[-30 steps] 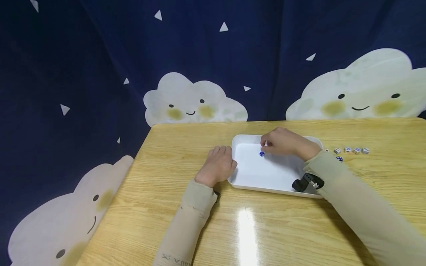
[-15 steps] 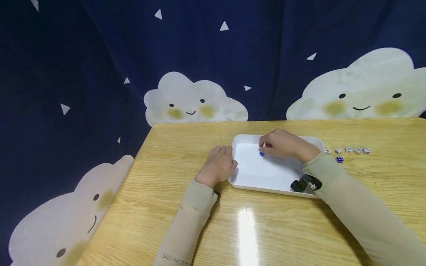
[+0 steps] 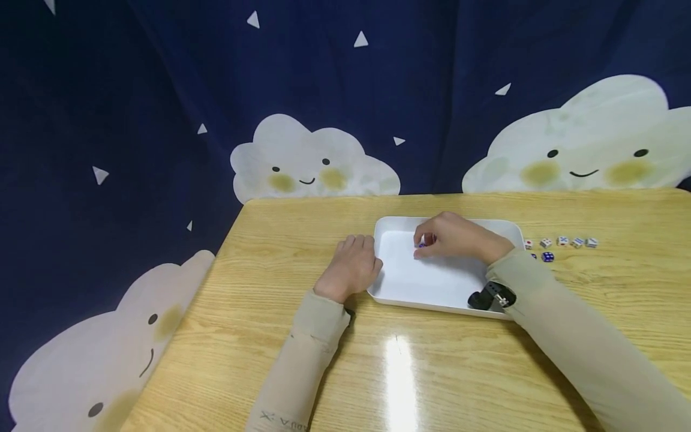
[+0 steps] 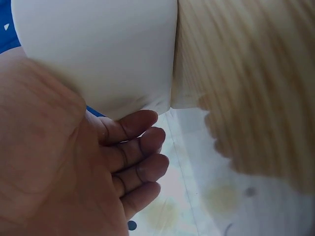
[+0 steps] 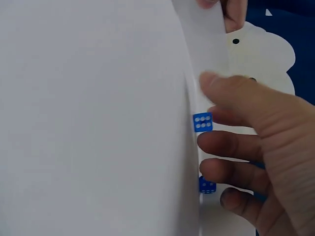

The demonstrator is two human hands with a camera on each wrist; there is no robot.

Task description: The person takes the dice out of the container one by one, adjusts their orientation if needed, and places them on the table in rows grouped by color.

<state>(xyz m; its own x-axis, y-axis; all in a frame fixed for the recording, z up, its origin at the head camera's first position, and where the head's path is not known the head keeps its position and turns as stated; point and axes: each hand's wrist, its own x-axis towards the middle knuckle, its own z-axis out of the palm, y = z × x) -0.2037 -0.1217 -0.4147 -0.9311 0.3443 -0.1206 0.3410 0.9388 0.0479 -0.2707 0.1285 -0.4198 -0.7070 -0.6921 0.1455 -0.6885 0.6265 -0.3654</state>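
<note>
In the head view, my left hand (image 3: 349, 269) holds the left end of a white tray (image 3: 410, 289). The left wrist view shows its fingers (image 4: 140, 167) loosely bent along the tray's outer wall (image 4: 103, 54); the thumb is hidden there. Inside the tray, my right hand (image 3: 450, 235) is bent around a blue die (image 3: 423, 245) with white pips. From the right wrist, this blue die (image 5: 203, 122) lies by the index finger, the thumb (image 5: 231, 88) apart from it. A second blue die (image 5: 207, 185) sits by the lower fingers; the hand hides it in the head view.
Right of the tray, several white dice (image 3: 562, 241) lie in a row on the wooden table (image 3: 302, 228). A blue die (image 3: 547, 257) is in front of them, another partly hidden by the sleeve. A dark blue curtain (image 3: 324, 66) with clouds hangs behind.
My right hand has shifted slightly left, and its thumb now stands on the near side of the blue die, with a wider gap to the index finger. The left hand stays on the tray.
</note>
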